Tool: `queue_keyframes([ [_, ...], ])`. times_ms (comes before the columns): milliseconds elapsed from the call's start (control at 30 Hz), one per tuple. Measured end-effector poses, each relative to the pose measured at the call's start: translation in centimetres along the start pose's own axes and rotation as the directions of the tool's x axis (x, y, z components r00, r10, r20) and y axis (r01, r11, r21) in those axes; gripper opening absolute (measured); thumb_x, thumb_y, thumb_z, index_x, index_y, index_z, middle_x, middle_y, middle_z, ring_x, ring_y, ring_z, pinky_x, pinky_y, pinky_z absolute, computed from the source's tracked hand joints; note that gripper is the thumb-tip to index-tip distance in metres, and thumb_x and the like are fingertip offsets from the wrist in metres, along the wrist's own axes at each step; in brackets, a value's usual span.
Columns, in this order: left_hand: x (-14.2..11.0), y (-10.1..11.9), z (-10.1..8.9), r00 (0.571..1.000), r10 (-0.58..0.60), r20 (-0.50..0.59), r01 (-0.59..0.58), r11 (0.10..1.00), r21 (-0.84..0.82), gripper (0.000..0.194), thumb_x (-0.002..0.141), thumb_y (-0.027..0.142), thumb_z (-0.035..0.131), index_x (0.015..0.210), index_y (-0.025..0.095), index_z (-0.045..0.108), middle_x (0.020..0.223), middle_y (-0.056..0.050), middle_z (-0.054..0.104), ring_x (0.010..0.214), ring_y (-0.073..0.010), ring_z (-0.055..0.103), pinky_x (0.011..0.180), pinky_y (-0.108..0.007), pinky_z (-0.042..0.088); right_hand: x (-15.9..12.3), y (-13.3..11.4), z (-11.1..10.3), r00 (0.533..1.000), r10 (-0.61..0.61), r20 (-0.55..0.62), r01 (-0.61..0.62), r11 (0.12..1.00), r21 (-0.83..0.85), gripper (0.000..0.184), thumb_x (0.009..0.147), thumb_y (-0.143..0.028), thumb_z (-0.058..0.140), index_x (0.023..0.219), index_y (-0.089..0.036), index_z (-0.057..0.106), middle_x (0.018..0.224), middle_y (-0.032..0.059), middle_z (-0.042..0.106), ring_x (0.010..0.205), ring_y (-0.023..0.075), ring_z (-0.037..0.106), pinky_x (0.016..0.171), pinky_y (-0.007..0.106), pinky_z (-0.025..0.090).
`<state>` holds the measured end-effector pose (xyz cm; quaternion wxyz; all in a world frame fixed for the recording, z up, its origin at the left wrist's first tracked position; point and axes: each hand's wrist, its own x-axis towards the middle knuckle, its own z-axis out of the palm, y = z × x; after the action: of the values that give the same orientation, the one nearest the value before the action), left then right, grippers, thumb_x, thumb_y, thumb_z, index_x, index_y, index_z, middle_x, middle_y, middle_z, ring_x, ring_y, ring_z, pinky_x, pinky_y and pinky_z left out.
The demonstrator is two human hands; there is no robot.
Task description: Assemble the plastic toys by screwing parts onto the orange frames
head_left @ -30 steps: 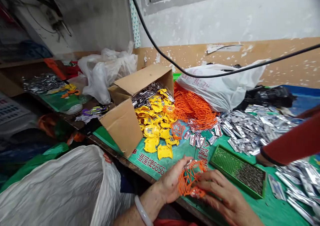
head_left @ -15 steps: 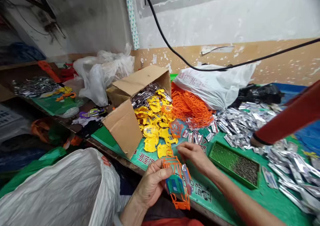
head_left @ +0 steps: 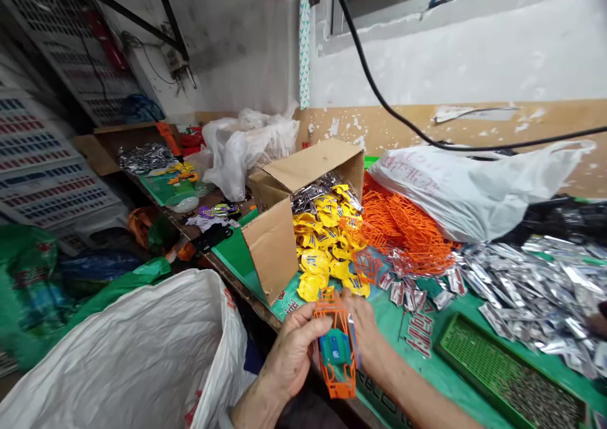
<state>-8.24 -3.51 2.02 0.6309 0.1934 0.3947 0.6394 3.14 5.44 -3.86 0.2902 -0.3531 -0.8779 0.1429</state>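
An orange plastic toy frame point(head_left: 339, 388) with a green piece point(head_left: 335, 347) inside it is tilted up in front of me. My left hand point(head_left: 296, 347) is closed around its left side, thumb on top. At the right side of the frame, near its far end, is my right hand point(head_left: 364, 321), closed, with its fingertips partly hidden. A clear plastic strip shows between the frame and this hand. Just beyond my fingers lie yellow molded pieces point(head_left: 315, 261) with dark markings, spilling from a cardboard box point(head_left: 270, 252).
Orange frames point(head_left: 403, 223) are heaped under a white plastic bag point(head_left: 431, 185). Silver packets point(head_left: 531, 296) cover the right side of the green table. A green tray point(head_left: 467, 347) holds small dark parts. A large white sack point(head_left: 142, 347) stands left. A black cable point(head_left: 374, 87) hangs across.
My right hand has come in from the right to the held frame. The frame is turned slightly more upright in my left hand. The view has swung left.
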Motion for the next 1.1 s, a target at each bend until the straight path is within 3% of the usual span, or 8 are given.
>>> queue_keyframes([
  [167,0.5,-0.1,0.2,1.0,0.001,-0.024,0.0,1.0,0.028,0.025,0.072,0.026,0.074,0.094,0.013,0.073,0.086,-0.007,0.074,0.071,-0.0156,0.064,0.069,-0.026,0.051,1.0,1.8,-4.3,0.924,0.374,0.074,-0.38,0.922,0.079,0.035,0.086,-0.031,0.036,0.066,-0.016,0.06,0.052,0.0092,0.06,0.047,0.0208,0.057,0.048,0.032,0.042],
  [267,1.2,-0.7,0.7,0.998,0.031,-0.046,-0.029,0.999,0.043,0.026,0.073,0.028,0.074,0.094,0.013,0.073,0.088,-0.007,0.073,0.079,-0.0162,0.064,0.076,-0.025,0.05,-0.5,2.2,-7.9,0.865,0.484,0.135,-0.501,0.808,0.31,0.043,0.091,-0.041,0.028,0.074,-0.016,0.059,0.06,0.0078,0.065,0.053,0.0178,0.062,0.052,0.029,0.048],
  [400,2.1,-2.2,2.4,0.995,0.051,-0.085,-0.052,0.999,-0.013,0.024,0.071,0.03,0.075,0.089,0.014,0.074,0.081,-0.004,0.071,0.073,-0.0138,0.063,0.069,-0.022,0.048,-3.2,0.0,-10.3,0.746,0.582,0.323,-0.533,0.233,0.813,0.041,0.077,-0.052,0.061,0.092,-0.014,0.06,0.062,0.0053,0.066,0.051,0.0145,0.059,0.053,0.028,0.049],
  [500,2.4,-3.4,3.9,0.998,0.048,-0.047,-0.05,0.998,-0.036,0.027,0.073,0.032,0.073,0.093,0.014,0.073,0.086,-0.005,0.072,0.077,-0.0159,0.064,0.071,-0.024,0.048,-4.1,-1.5,-9.9,0.724,0.597,0.345,-0.509,0.125,0.852,0.054,0.068,-0.047,0.071,0.109,-0.013,0.058,0.061,0.0027,0.065,0.049,0.0138,0.057,0.049,0.027,0.048],
  [633,2.5,-4.9,5.0,0.999,0.033,-0.009,-0.033,0.998,0.053,0.028,0.077,0.034,0.07,0.098,0.014,0.071,0.09,-0.006,0.072,0.078,-0.0167,0.064,0.071,-0.025,0.048,-4.8,-1.2,-9.3,0.693,0.656,0.298,-0.553,0.219,0.804,0.064,0.073,-0.054,0.063,0.119,-0.01,0.054,0.056,-0.0014,0.057,0.045,0.0133,0.052,0.046,0.028,0.046],
  [767,2.8,-6.1,5.3,0.997,-0.015,0.074,0.006,0.992,0.126,0.03,0.077,0.031,0.07,0.102,0.014,0.07,0.095,-0.008,0.073,0.08,-0.0181,0.064,0.072,-0.026,0.048,-5.5,0.1,-9.1,0.688,0.717,0.113,-0.591,0.462,0.661,0.06,0.077,-0.056,0.054,0.117,-0.011,0.056,0.071,0.0023,0.056,0.059,0.0161,0.054,0.052,0.029,0.047],
  [900,3.0,-6.3,6.0,0.994,-0.073,0.087,0.066,0.995,0.079,0.026,0.075,0.029,0.071,0.097,0.014,0.071,0.096,-0.008,0.073,0.087,-0.0206,0.066,0.079,-0.028,0.048,-5.9,0.8,-9.4,0.756,0.652,-0.066,-0.546,0.682,0.486,0.048,0.081,-0.051,0.049,0.112,-0.016,0.061,0.089,0.0063,0.056,0.079,0.0195,0.056,0.072,0.033,0.05],
  [1100,2.8,-6.0,6.6,0.987,-0.126,0.096,0.123,0.992,0.035,0.026,0.075,0.026,0.07,0.098,0.014,0.071,0.1,-0.008,0.073,0.096,-0.0224,0.066,0.085,-0.029,0.048,-5.7,0.9,-10.5,0.854,0.515,0.077,-0.497,0.764,0.411,0.055,0.073,-0.046,0.067,0.119,-0.018,0.056,0.101,0.0066,0.055,0.092,0.0214,0.055,0.08,0.033,0.048],
])
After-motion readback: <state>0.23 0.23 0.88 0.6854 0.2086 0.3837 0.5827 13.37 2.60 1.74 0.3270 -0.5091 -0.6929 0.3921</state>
